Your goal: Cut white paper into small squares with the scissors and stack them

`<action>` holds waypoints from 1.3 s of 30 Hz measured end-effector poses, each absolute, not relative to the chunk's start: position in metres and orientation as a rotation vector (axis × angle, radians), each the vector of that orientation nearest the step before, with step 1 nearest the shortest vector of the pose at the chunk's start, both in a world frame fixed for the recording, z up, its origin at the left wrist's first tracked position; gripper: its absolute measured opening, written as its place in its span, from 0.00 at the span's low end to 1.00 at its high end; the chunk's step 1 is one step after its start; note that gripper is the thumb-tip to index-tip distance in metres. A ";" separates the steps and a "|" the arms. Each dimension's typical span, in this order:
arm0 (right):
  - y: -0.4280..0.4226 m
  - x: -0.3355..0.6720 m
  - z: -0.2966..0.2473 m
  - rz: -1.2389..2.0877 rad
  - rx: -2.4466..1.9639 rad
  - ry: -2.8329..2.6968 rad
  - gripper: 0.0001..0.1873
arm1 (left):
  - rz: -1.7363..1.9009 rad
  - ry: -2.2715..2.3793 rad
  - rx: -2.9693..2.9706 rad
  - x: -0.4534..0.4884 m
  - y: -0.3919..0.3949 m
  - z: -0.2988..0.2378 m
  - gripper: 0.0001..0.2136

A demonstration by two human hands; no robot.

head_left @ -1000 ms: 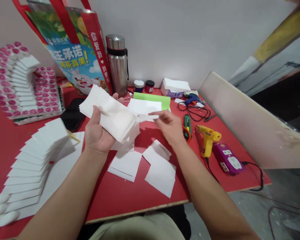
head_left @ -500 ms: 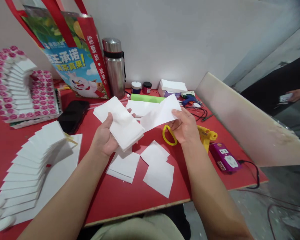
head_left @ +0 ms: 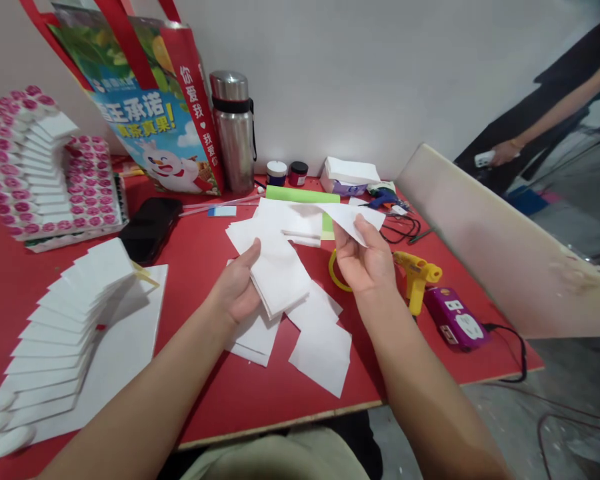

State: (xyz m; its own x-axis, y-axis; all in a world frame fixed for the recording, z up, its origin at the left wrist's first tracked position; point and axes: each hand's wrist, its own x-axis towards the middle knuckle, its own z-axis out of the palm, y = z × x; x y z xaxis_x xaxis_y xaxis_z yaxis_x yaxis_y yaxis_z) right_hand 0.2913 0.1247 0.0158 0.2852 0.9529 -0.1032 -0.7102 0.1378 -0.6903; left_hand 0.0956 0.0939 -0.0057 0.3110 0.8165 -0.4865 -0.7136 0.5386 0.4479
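Observation:
My left hand [head_left: 241, 288] is closed on a stack of white paper pieces [head_left: 281, 270], its thumb lying on top. My right hand [head_left: 367, 257] pinches a single sheet of white paper [head_left: 353, 217] by its right end, and the sheet bends up toward the stack. Under my hands, loose white paper squares [head_left: 323, 357] lie on the red table [head_left: 260, 407]. To the left stands a fanned, curved stair of white pieces [head_left: 55, 333] on a white board [head_left: 125, 360]. Yellow-handled scissors [head_left: 334, 272] are partly hidden behind my right hand.
A yellow glue gun [head_left: 416, 277] and a purple power strip [head_left: 456, 319] sit at right. Behind are a steel flask [head_left: 234, 143], a shopping bag [head_left: 155, 127], a phone [head_left: 150, 227] and a pink-flowered model [head_left: 87, 180]. A white board [head_left: 500, 253] edges the right; another person's hand [head_left: 506, 152] is beyond.
My left hand has moved right with the stack. The sheet in my right hand has shifted and now bends, seen more edge-on. The other person has moved left.

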 end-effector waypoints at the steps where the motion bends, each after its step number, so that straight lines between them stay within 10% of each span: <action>1: 0.121 0.284 0.015 1.263 -0.696 -0.427 0.06 | 1.010 0.747 0.153 0.098 0.093 -0.006 0.21; 18: 0.084 0.231 0.005 1.611 -0.845 -0.712 0.16 | 1.148 0.415 0.274 0.098 0.099 -0.015 0.37; 39: 0.085 0.273 0.023 1.274 -0.919 -2.117 0.09 | 1.420 0.546 0.247 0.067 0.109 0.009 0.27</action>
State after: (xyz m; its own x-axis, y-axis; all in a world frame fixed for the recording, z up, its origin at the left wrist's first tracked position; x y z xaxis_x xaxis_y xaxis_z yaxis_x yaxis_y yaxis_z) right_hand 0.2732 0.0849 0.0233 -0.6468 0.7591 0.0733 0.2908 0.3343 -0.8965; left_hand 0.0671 0.1094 0.0088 0.0543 0.9761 -0.2105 -0.8659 0.1510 0.4768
